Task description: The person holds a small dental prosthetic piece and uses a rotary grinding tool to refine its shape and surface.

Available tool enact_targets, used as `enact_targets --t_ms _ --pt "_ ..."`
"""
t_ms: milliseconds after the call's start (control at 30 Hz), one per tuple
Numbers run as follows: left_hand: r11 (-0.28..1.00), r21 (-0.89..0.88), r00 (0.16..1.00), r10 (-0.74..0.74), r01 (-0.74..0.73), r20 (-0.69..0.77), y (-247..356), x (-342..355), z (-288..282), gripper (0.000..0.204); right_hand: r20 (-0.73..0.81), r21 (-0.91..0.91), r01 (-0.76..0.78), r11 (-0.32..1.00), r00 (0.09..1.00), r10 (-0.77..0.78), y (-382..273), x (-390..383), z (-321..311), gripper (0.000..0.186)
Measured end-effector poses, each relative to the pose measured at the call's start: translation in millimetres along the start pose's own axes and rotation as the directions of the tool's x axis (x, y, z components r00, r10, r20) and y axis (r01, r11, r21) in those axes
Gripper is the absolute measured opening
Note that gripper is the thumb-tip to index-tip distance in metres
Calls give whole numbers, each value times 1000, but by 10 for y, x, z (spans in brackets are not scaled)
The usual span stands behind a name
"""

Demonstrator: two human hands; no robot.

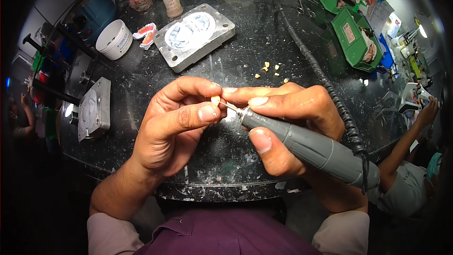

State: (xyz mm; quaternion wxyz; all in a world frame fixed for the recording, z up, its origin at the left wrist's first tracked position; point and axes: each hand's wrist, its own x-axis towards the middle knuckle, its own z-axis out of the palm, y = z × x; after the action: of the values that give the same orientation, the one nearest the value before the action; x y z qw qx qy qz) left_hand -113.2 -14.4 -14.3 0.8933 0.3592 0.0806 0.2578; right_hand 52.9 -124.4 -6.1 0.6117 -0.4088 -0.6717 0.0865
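Between thumb and forefinger, my left hand [177, 123] pinches a small yellowish denture tooth [215, 100]. My right hand [297, 123] is wrapped round a grey rotary handpiece [311, 146], its thin metal bit pointing left at the tooth. Whether the bit touches the tooth, I cannot tell. The right forefinger reaches across to the left fingertips. Beyond my hands, several loose denture teeth [265, 67] lie on the black worktable [137, 82]. A metal flask half [196, 35] with white plaster and tooth-arch impressions rests farther back.
A black coiled cord [314, 61] runs across the right side to the handpiece. Green bins [351, 40] with dental casts stand at the far right. Another flask half [95, 108] stands at left, near a white tub [114, 40] and a red-and-white mould piece [146, 34]. A co-worker's arm [408, 132] shows at right.
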Motion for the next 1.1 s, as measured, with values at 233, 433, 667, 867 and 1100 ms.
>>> enact_targets --t_ms 233,433,667,867,1100 --pt "999 41 1000 23 -22 -22 -19 0 -3 24 5 9 28 1000 1000 -28 48 -22 14 26" --pt "998 63 999 27 -25 -27 -12 -4 6 23 40 1 14 1000 999 -14 -3 -1 -22 25" --pt "969 222 991 121 -106 -56 37 -1 55 24 -37 76 -122 990 992 125 -93 -38 -21 27" --pt "896 393 959 264 -206 -100 -9 5 61 21 7 35 -136 990 991 136 -148 -9 -17 26" --pt "894 405 959 258 -192 -115 -12 -5 100 19 25 -46 -76 996 997 77 -48 -3 6 24"
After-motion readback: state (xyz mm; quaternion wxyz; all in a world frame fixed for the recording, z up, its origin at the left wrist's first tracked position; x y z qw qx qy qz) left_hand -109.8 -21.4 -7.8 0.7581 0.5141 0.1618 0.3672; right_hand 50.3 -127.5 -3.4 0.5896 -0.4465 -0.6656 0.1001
